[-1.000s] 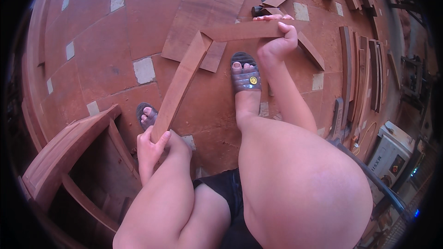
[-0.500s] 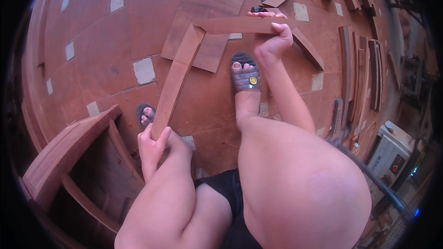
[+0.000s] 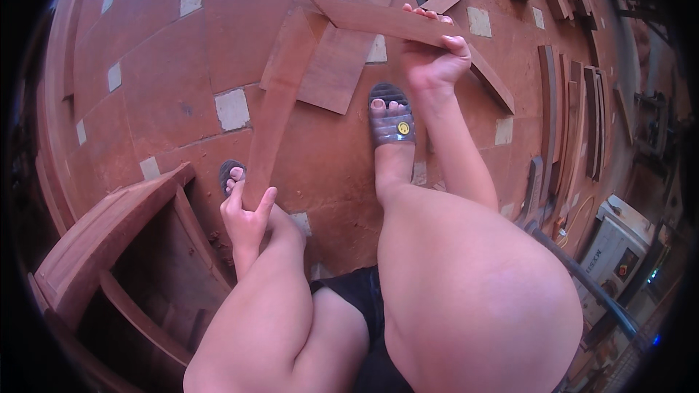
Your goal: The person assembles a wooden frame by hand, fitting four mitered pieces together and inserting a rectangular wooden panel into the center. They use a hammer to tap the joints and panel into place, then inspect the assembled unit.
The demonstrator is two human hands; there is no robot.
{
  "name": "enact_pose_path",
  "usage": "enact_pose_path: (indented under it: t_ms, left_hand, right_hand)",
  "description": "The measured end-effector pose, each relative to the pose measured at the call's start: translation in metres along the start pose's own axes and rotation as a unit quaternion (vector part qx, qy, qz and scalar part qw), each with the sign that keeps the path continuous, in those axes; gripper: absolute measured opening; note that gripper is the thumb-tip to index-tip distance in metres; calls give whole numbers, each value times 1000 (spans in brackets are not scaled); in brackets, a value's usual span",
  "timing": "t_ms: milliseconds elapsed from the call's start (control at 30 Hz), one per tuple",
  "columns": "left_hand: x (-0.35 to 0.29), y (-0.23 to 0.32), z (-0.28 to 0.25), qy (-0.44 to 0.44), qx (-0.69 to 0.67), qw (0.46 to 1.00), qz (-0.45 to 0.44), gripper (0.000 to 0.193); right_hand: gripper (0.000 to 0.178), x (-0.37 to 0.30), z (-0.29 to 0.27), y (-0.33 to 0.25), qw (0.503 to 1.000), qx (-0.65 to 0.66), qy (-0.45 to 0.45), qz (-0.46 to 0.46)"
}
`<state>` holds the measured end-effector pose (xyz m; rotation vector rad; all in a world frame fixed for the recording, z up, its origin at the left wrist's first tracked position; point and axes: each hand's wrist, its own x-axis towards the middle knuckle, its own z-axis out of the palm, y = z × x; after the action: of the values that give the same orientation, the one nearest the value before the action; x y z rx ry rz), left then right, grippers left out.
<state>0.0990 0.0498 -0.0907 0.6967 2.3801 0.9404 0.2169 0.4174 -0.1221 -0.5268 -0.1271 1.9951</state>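
My left hand [image 3: 247, 222] is closed round the lower end of a long reddish wooden strip [image 3: 278, 113], which slants up and away from me and looks smeared by motion. My right hand [image 3: 437, 58] grips the right end of a second wooden strip [image 3: 382, 20], thumb on the near edge and fingers over the far one. This second strip has an angled left end, lying at or over the upper end of the first. Whether the two ends touch, I cannot tell. Beneath them a flat wooden board [image 3: 338, 73] lies on the floor.
Loose wooden strips [image 3: 491, 80] lie beyond my right hand, and several long boards [image 3: 568, 120] lie at the right. A curved wooden frame [image 3: 116, 233] stands at the lower left. At the lower right sits a white box-shaped machine [image 3: 615, 244]. My sandalled foot [image 3: 391, 116] is between the strips.
The two strips met in a neat corner before; now the right-hand strip's angled end has shifted up and tilted across the other. My right hand has turned, and the left strip has swung slightly.
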Motion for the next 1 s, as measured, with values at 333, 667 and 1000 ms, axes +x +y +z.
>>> enact_pose_path:
  t_ms: [333, 667, 1000]
  left_hand:
    - [13, 2, -1, 11, 36, 999, 37, 57]
    - [16, -4, 0, 2, 32, 999, 41, 51]
    - [10, -15, 17, 53, 43, 997, 48, 49]
  right_hand:
    - [40, 15, 0, -5, 999, -14, 21, -34]
    - [38, 17, 21, -10, 996, -55, -15, -63]
    - [37, 12, 38, 9, 989, -106, -46, -95]
